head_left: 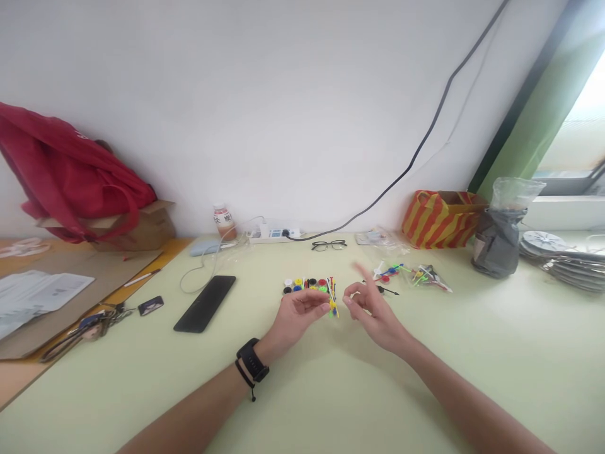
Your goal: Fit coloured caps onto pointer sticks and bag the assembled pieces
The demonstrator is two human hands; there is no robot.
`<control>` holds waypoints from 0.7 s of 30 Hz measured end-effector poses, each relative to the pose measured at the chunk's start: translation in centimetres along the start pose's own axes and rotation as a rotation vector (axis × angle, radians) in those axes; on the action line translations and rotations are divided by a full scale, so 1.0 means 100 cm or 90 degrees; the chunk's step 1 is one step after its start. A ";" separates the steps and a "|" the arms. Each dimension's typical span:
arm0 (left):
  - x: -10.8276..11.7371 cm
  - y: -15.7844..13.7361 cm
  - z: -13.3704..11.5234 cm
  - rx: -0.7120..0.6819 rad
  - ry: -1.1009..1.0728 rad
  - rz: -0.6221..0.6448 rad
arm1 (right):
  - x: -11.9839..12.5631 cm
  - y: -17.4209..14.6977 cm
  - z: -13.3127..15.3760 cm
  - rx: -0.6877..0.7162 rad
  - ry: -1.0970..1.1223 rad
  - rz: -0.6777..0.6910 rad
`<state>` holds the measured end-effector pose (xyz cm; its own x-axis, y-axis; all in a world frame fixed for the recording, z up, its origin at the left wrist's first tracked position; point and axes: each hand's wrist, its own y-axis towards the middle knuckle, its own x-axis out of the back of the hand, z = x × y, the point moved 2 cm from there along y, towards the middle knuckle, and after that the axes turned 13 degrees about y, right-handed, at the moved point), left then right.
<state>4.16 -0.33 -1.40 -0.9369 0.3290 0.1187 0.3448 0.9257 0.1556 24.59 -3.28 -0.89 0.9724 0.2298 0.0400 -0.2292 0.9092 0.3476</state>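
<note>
My left hand [302, 313], with a black watch [253, 360] on its wrist, is in the middle of the table. Its thumb and fingers come together in a pinch; whatever lies between them is too small to make out. Right by those fingertips are thin plastic sticks [334, 308] in yellow, white, blue and green. Behind this hand sit several small round plastic pieces [299, 282] in rows, partly hidden by it. Just to the right, my right hand [375, 317] is raised, index finger stretched out and blurred, the other fingers bent. No held object shows in it.
Beyond my right hand lie loose coloured plastic pointers [390, 271] and a clear bag [430, 277] of similar parts. Glasses [329, 244] and a power strip [274, 235] are near the wall. A black phone [205, 304] lies left. A striped bag [442, 219] stands at the back right.
</note>
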 end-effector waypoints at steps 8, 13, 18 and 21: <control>0.001 0.002 0.003 -0.019 -0.002 -0.003 | -0.005 0.001 0.000 -0.055 0.079 0.010; 0.001 0.001 0.001 -0.017 -0.002 -0.012 | -0.004 0.001 -0.005 -0.092 0.078 0.006; 0.002 0.002 0.003 -0.015 0.002 -0.027 | -0.005 0.002 -0.002 -0.141 0.089 0.101; 0.002 0.002 0.002 -0.020 0.003 -0.020 | -0.005 0.002 0.001 -0.099 0.083 0.056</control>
<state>4.07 -0.08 -1.56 -0.9472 0.2982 0.1180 0.3163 0.9295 0.1898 24.06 -3.23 -0.72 0.9367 0.3446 -0.0619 -0.3269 0.9240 0.1986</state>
